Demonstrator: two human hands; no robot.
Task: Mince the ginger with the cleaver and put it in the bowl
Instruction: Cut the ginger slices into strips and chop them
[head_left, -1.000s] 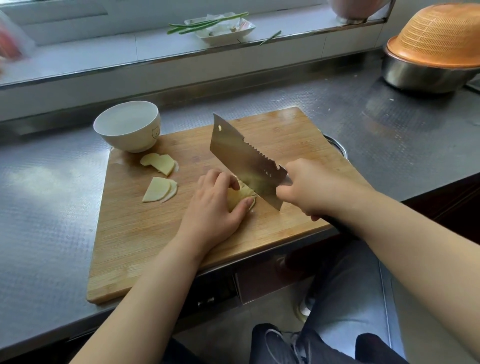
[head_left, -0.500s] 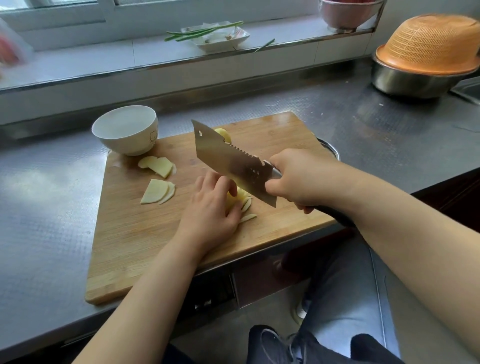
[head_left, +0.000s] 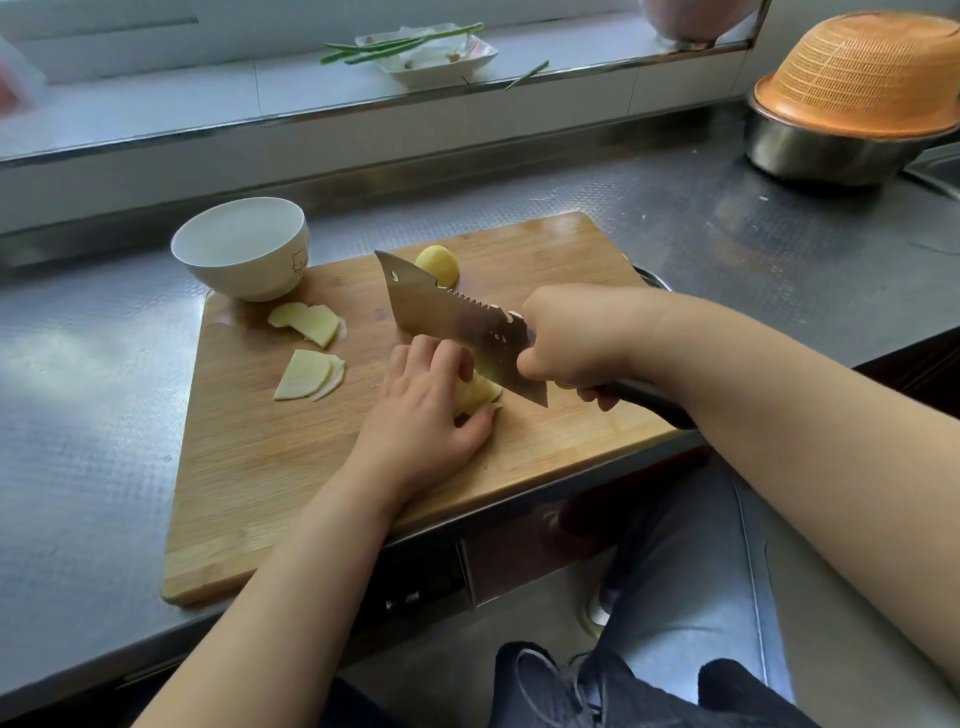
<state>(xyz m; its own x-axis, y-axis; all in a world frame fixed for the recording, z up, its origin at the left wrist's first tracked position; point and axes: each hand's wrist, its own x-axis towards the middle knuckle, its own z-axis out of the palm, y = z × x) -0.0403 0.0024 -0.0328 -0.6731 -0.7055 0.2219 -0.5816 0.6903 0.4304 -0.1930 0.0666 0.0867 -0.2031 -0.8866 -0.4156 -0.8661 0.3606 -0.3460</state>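
Ginger (head_left: 475, 393) under left hand (head_left: 423, 410); cleaver (head_left: 457, 325) in right hand (head_left: 576, 340).

A cutting board (head_left: 249, 467) lies on the counter (head_left: 78, 415), at the centre of the view. A bowl (head_left: 241, 247) sits at the board's 10 o'clock corner. Just below the bowl, toward 9 o'clock, lie two small piles of ginger slices (head_left: 309, 322). A ginger chunk (head_left: 439, 264) rests at the board's 12 o'clock edge, behind the cleaver (head_left: 457, 325). At the board's centre the left hand (head_left: 423, 415) holds a ginger stack (head_left: 475, 394), with the cleaver just to its right, held by the right hand (head_left: 576, 338). A colander (head_left: 862, 78) sits upturned on a metal basin (head_left: 826, 150) at 2 o'clock. A dish (head_left: 441, 57) stands on the windowsill (head_left: 156, 114) at 12 o'clock.
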